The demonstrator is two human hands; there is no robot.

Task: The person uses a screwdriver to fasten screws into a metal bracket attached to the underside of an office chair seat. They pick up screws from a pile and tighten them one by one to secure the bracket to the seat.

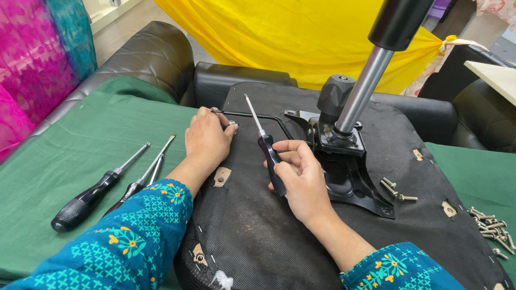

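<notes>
Item 1, upturned chair seat [273,242]: black fabric underside facing up, lying on the green cloth [45,161] over the worktop, its near edge toward me.

Item 2, black mechanism plate [347,173]: sits on the seat underside, with the gas column [367,80] rising from it and tilting up to the right.

Item 3, thin black lever rod [254,116]: runs along the far part of the seat. My left hand [207,140] rests there, fingers curled at the rod's left end; I cannot tell whether they pinch it or only press on it.

Item 4, screwdriver [267,149]: gripped in my right hand [305,182], fingers closed round the black handle. Long axis runs from lower right to upper left; the metal tip points up and away, off the seat, toward the yellow cloth [271,18]. It touches no screw.

Item 5, loose bolts [394,190] beside the plate; a heap of screws [492,228] well apart on the cloth to the right.

Item 6, two spare screwdrivers [116,184] on the cloth at left, tips pointing away.

Step in hand, as I judge it: fitting work at the plate and lever, tool readied but not engaged. The next move would call for tipping the blade down onto a fastener and keeping the shaft square to the seat.
</notes>
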